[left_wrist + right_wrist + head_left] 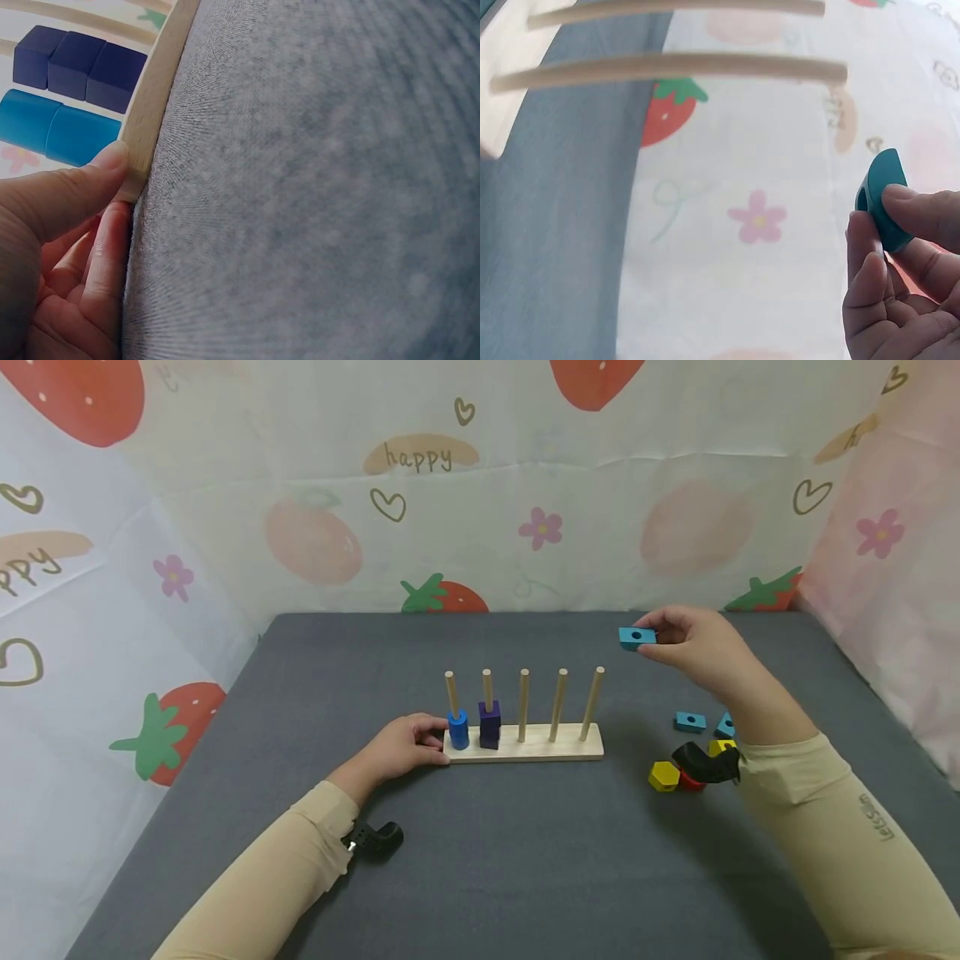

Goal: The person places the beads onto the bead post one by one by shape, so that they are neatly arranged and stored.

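A wooden peg board (540, 748) with several upright pegs stands on the dark table. My left hand (397, 748) grips its left end, thumb on top and fingers at the end edge in the left wrist view. Two blue cylinders (75, 131) are threaded on the leftmost peg, and several dark purple cubes (77, 66) on the peg beside it. The other pegs are bare. Raised at the far right of the board, my right hand (701, 647) pinches a teal half-round block (886, 176) between thumb and fingers. Its hole shows in the head view.
Under the right forearm lie two more teal blocks, one of them a clear rectangle (690, 722), a yellow hexagonal block (663, 777), another yellow block (722, 747) and a red block (691, 782). A printed cloth (585, 577) hangs behind the grey tabletop (510, 868).
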`<state>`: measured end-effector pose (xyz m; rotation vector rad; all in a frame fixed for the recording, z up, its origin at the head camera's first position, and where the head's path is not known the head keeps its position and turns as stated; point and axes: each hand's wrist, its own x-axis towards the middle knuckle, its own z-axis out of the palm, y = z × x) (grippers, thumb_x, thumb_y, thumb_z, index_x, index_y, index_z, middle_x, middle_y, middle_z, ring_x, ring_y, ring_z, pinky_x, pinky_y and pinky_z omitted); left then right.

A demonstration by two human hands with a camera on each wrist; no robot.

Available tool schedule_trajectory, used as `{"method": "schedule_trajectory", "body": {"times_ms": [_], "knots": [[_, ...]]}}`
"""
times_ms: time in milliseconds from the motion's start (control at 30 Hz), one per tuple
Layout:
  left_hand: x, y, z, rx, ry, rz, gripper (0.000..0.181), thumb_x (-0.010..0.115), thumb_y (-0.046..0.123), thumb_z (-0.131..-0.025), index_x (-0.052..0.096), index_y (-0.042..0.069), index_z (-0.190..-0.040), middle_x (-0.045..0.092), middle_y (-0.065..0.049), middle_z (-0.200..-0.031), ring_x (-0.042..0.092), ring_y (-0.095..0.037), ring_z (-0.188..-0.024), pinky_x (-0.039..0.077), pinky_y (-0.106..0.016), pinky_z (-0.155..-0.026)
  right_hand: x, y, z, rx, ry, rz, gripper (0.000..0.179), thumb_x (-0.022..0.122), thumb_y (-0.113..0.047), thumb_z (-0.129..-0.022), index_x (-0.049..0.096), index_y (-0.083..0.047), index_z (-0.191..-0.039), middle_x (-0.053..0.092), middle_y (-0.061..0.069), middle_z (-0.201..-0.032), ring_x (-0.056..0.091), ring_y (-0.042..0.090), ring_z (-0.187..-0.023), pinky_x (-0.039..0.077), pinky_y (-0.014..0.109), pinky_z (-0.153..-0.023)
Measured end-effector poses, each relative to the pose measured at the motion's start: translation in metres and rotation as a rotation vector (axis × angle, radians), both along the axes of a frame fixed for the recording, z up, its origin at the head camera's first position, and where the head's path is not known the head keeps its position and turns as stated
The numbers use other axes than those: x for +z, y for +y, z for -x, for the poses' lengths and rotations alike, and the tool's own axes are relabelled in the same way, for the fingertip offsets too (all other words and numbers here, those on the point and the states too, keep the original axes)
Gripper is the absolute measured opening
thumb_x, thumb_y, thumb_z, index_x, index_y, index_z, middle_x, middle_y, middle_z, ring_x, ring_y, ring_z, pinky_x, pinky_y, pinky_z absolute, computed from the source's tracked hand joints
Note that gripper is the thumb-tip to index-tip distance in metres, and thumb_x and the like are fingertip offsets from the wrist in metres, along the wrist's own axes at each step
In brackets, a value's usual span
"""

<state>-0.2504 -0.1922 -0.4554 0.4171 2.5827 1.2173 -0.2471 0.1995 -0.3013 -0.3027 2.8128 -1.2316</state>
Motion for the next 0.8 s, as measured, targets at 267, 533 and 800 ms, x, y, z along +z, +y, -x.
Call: {"method": "schedule_trajectory", "body": {"times_ms": [267, 533, 800], "knots": [[0.0, 0.0, -0.002, 0.011, 0.0, 0.019, 0.052, 0.076, 0.018, -0.074, 0.058, 0.006, -0.122, 0.06, -0.004, -0.099, 0.059, -0.011, -0.083, 0.046, -0.027, -0.074, 0.008, -0.032, 0.005, 0.078, 0.007, 0.053, 0.029, 0.063, -0.021, -0.087, 0.057, -0.008, -0.113, 0.063, 0.011, -0.105, 0.055, 0.021, -0.098, 0.041, 0.041, -0.087], [0.001, 0.001, -0.003, 0.026, -0.007, 0.021, 0.052, 0.076, 0.018, -0.074, 0.058, 0.007, -0.122, 0.06, -0.003, -0.098, 0.058, -0.011, -0.082, 0.046, -0.027, -0.073, 0.006, -0.063, 0.004, 0.188, -0.006, 0.09, 0.026, 0.063, -0.015, -0.087, 0.059, -0.006, -0.11, 0.063, 0.012, -0.1, 0.057, 0.022, -0.092, 0.043, 0.036, -0.082], [0.001, 0.002, -0.002, 0.016, 0.002, 0.024, 0.053, 0.076, 0.018, -0.074, 0.057, 0.006, -0.122, 0.06, -0.003, -0.098, 0.059, -0.01, -0.081, 0.046, -0.027, -0.073, 0.005, -0.086, 0.001, 0.235, -0.024, 0.107, 0.023, 0.065, -0.012, -0.085, 0.06, -0.007, -0.107, 0.063, 0.009, -0.097, 0.057, 0.019, -0.089, 0.046, 0.033, -0.079]]}}
